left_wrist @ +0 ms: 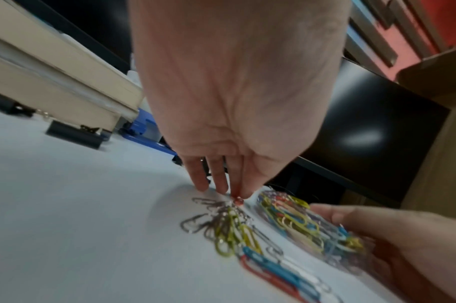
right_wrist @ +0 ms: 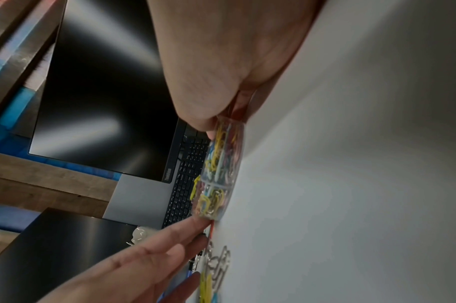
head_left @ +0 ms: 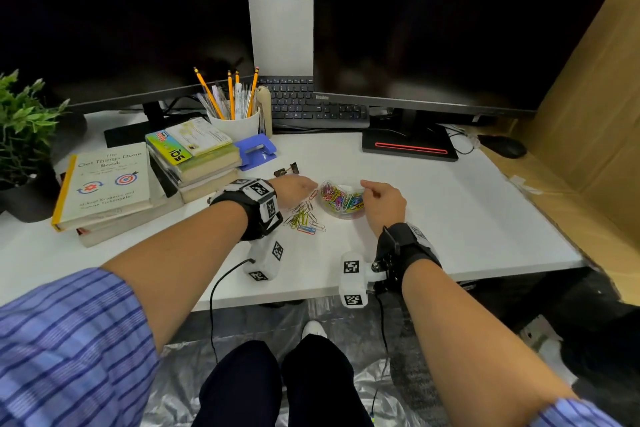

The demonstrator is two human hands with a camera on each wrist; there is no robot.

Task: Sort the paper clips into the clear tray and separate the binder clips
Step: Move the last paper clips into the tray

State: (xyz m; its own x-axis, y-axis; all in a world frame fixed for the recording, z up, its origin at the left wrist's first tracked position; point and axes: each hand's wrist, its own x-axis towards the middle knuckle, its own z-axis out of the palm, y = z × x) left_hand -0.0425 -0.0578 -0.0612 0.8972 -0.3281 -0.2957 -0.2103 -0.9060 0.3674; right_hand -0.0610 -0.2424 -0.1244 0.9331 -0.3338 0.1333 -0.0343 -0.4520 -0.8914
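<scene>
The clear tray (head_left: 341,203) sits mid-desk, full of coloured paper clips. My right hand (head_left: 367,193) grips its right side, thumb on the rim, as the right wrist view shows on the tray (right_wrist: 219,174). Left of it lies a loose pile of paper clips (head_left: 304,218), silver, yellow, blue and red. My left hand (left_wrist: 237,194) reaches down at the pile's far end, and its thumb and forefinger pinch a red paper clip (left_wrist: 238,202) against the desk beside the tray (left_wrist: 299,221). Black binder clips (head_left: 287,170) lie behind my left hand.
Two stacks of books (head_left: 114,191) stand at the left, with a blue hole punch (head_left: 258,151) and a pencil cup (head_left: 235,121) behind. Two monitors and a keyboard (head_left: 311,104) fill the back. A cardboard wall (head_left: 588,107) closes the right side.
</scene>
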